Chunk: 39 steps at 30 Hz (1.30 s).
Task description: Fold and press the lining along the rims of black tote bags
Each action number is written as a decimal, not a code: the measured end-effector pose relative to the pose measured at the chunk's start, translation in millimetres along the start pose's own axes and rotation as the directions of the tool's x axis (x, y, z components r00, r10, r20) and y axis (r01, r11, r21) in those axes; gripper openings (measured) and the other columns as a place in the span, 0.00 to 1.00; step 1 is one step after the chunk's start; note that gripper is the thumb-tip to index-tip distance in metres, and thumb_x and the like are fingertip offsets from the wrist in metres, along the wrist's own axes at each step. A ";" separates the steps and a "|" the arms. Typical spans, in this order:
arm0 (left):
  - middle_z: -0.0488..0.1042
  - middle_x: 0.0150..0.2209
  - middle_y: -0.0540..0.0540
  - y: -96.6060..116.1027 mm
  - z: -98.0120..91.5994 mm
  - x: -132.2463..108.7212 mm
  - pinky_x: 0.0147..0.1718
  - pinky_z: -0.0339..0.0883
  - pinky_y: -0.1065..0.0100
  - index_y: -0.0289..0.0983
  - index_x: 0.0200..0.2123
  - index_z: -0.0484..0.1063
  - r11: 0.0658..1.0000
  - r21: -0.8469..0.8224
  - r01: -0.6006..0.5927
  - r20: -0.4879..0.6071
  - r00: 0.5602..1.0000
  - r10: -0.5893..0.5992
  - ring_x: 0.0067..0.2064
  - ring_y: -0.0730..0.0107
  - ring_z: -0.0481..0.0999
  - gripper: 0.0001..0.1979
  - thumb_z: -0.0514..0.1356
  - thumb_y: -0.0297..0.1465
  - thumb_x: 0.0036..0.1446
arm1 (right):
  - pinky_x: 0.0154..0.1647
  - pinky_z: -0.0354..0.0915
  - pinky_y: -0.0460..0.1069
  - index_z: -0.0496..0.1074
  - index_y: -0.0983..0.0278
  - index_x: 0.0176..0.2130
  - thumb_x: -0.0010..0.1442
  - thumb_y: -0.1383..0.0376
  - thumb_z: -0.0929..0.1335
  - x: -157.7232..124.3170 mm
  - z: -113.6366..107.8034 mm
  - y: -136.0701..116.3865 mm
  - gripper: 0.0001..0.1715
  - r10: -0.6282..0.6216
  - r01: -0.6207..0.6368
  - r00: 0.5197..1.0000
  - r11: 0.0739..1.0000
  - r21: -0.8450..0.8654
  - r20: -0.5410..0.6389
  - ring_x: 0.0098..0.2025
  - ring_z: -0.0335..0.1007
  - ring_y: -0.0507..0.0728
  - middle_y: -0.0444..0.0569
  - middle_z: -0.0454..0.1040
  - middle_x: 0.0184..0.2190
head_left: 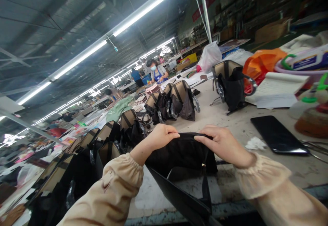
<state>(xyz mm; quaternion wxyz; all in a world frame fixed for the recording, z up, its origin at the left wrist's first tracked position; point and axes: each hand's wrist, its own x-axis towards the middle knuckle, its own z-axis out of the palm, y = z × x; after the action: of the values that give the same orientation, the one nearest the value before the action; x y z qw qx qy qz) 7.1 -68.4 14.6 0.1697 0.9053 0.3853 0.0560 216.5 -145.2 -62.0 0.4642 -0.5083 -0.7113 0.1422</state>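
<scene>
A black bag [179,156] stands at the table's near edge, its top edge pinched by both of my hands. My left hand [160,137] has thumb and fingers closed on that edge at the left. Farther right along the same edge, my right hand [224,143] grips it between thumb and fingers. Toward me hangs a dark flap or panel [176,195], with a strap [205,188] and a small gold-coloured fitting beside it. The bag's lower part is partly out of view.
Several unfinished black bags [107,150] line the left, more [179,99] stand ahead, and one [229,85] stands at right. A black phone [278,135], a notepad [278,87] and crumpled white tissue [255,144] lie on the right. A co-worker [157,72] is farther back.
</scene>
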 end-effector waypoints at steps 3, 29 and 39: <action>0.74 0.25 0.51 -0.5 3.5 4.1 0.29 0.60 0.73 0.36 0.29 0.76 0.998 0.058 -0.013 -0.048 0.999 0.016 0.29 0.72 0.70 0.13 0.56 0.37 0.55 | 0.34 0.61 0.48 0.73 0.62 0.27 0.61 0.58 0.63 0.3 1.1 0.1 0.17 0.000 0.000 1.000 1.000 -0.024 -0.011 0.31 0.68 0.54 0.45 0.72 0.26; 0.71 0.38 0.47 29.9 38.8 -154.5 0.59 0.52 0.49 0.39 0.33 0.67 0.998 0.057 0.007 -0.303 0.953 0.010 0.56 0.58 0.62 0.05 0.61 0.30 0.53 | 0.43 0.65 0.53 0.71 0.62 0.47 0.60 0.57 0.64 -29.9 -14.5 -30.2 0.18 -0.217 0.121 0.966 0.856 -0.503 -0.137 0.44 0.70 0.60 0.51 0.74 0.42; 0.69 0.36 0.47 23.9 47.6 -179.1 0.53 0.58 0.57 0.38 0.32 0.66 0.999 -0.039 -0.026 -0.383 0.924 0.009 0.52 0.60 0.62 0.07 0.63 0.28 0.52 | 0.39 0.66 0.51 0.60 0.63 0.57 0.59 0.70 0.63 -37.3 44.4 -113.1 0.26 -0.138 0.253 0.915 0.928 -0.274 0.378 0.40 0.72 0.58 0.52 0.75 0.40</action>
<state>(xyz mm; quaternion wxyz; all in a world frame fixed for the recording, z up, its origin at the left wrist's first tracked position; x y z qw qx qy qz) -90.4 -224.8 -16.3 0.1102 0.8765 0.4016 0.2415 115.9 -215.2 -28.5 0.2538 -0.4677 -0.8440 0.0670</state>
